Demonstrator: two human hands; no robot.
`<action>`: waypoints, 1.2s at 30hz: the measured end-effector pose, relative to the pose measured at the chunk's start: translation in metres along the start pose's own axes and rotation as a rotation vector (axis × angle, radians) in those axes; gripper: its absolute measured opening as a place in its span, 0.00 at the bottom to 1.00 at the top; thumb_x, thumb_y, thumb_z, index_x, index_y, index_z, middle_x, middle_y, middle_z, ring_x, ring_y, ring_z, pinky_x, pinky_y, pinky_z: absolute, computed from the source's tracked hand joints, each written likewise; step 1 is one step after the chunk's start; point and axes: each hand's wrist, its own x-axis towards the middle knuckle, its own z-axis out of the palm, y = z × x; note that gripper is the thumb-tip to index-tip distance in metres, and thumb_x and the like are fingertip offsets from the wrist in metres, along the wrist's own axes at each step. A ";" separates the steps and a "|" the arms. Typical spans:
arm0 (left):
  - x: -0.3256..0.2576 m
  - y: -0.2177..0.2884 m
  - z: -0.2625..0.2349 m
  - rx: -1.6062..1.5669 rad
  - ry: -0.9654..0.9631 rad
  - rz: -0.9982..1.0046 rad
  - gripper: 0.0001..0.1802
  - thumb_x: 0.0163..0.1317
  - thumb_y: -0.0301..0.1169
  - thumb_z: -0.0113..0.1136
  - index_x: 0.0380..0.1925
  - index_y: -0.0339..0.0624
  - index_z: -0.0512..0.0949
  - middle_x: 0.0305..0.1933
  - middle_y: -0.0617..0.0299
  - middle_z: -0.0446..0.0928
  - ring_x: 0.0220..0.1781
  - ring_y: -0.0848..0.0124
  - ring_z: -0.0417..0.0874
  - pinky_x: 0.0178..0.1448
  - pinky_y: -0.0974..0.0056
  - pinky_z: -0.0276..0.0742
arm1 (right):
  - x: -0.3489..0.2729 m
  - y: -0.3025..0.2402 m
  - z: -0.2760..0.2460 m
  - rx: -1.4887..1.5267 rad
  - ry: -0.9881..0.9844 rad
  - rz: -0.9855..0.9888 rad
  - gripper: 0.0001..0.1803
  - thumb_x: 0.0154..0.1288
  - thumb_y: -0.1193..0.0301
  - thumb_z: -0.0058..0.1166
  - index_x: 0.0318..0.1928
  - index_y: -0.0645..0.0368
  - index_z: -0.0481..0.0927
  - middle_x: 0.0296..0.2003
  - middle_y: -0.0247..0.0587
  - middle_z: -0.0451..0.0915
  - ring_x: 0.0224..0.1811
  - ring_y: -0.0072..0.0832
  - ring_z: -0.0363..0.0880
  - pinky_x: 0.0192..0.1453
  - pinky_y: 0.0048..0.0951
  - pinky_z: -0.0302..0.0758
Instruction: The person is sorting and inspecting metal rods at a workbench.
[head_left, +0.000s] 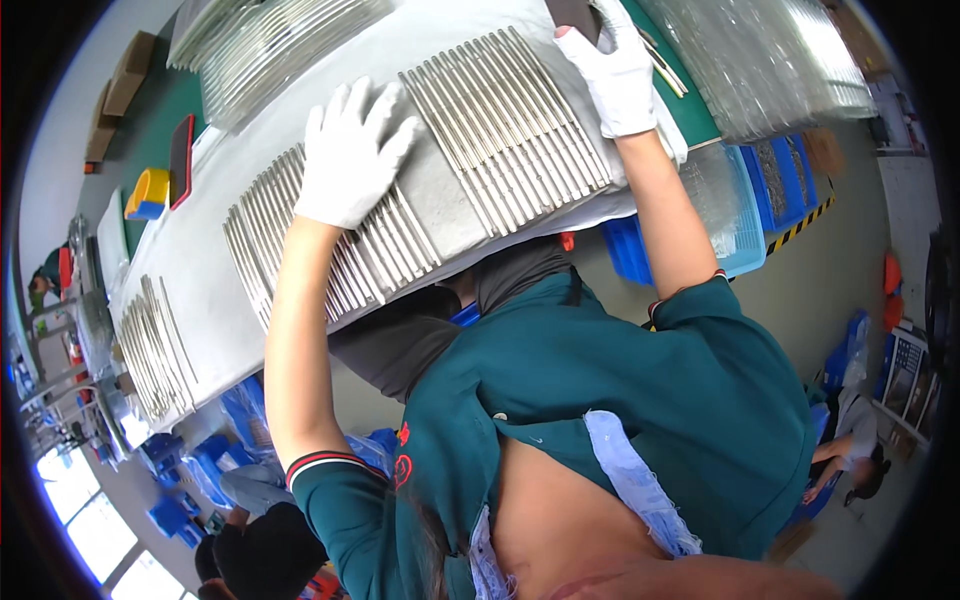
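My left hand (pixel 352 155), in a white glove, lies palm down with fingers spread across the upper part of a row of thin silvery metal rods (pixel 385 250). It grips nothing. A second row of similar rods (pixel 505 130) lies between my two hands. At the far right my right hand (pixel 615 75), gloved with a bare thumb tip, has thumb and fingers around a dark brown flat piece (pixel 574 14). The frame's top edge cuts off part of that piece and the fingers. Both rows rest side by side on a pale cloth-covered table (pixel 445 205).
More rods (pixel 155 350) lie at the left end. Clear plastic trays (pixel 285 55) are stacked at the back; plastic-wrapped packs (pixel 755 70) stand far right. Yellow tape (pixel 150 192) sits by a red-edged dark slab (pixel 182 160). Blue bins (pixel 780 185) stand below right. Other people sit nearby.
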 end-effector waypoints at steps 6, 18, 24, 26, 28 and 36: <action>0.054 0.069 0.015 -0.068 0.145 0.269 0.29 0.70 0.53 0.41 0.63 0.49 0.71 0.63 0.47 0.69 0.68 0.55 0.66 0.70 0.46 0.55 | -0.002 -0.005 -0.003 -0.067 -0.010 0.054 0.42 0.56 0.70 0.66 0.68 0.68 0.62 0.67 0.53 0.65 0.70 0.39 0.62 0.73 0.34 0.59; 0.041 0.061 0.017 -0.151 -0.004 0.121 0.33 0.68 0.57 0.41 0.65 0.49 0.68 0.67 0.44 0.65 0.71 0.50 0.62 0.72 0.46 0.52 | -0.004 0.001 -0.004 -0.031 0.006 -0.012 0.42 0.55 0.70 0.69 0.68 0.68 0.63 0.67 0.54 0.66 0.70 0.39 0.63 0.72 0.34 0.61; 0.020 0.040 0.003 -0.103 0.020 0.066 0.35 0.69 0.57 0.42 0.66 0.44 0.67 0.66 0.44 0.66 0.70 0.50 0.63 0.71 0.51 0.54 | -0.006 0.005 -0.001 0.134 0.030 -0.009 0.43 0.54 0.73 0.69 0.68 0.69 0.63 0.67 0.53 0.65 0.70 0.38 0.63 0.72 0.34 0.61; 0.034 0.054 -0.002 -0.156 -0.005 0.095 0.34 0.69 0.56 0.42 0.65 0.43 0.68 0.64 0.44 0.67 0.69 0.52 0.65 0.70 0.51 0.55 | -0.006 0.005 -0.001 0.118 0.019 -0.015 0.43 0.54 0.73 0.69 0.68 0.69 0.62 0.67 0.53 0.65 0.70 0.38 0.62 0.72 0.34 0.60; 0.049 0.078 0.007 -0.171 0.104 0.201 0.33 0.69 0.55 0.41 0.63 0.43 0.69 0.62 0.45 0.69 0.65 0.55 0.67 0.68 0.50 0.57 | -0.006 0.002 -0.002 0.139 0.013 0.013 0.43 0.54 0.74 0.68 0.69 0.69 0.62 0.67 0.53 0.65 0.70 0.38 0.62 0.72 0.34 0.60; 0.063 0.123 0.020 -0.239 -0.010 0.239 0.32 0.69 0.56 0.39 0.63 0.50 0.72 0.68 0.49 0.67 0.72 0.54 0.63 0.71 0.43 0.50 | -0.006 0.010 -0.008 0.092 0.093 -0.001 0.35 0.63 0.73 0.63 0.69 0.60 0.65 0.61 0.41 0.73 0.59 0.26 0.74 0.62 0.25 0.70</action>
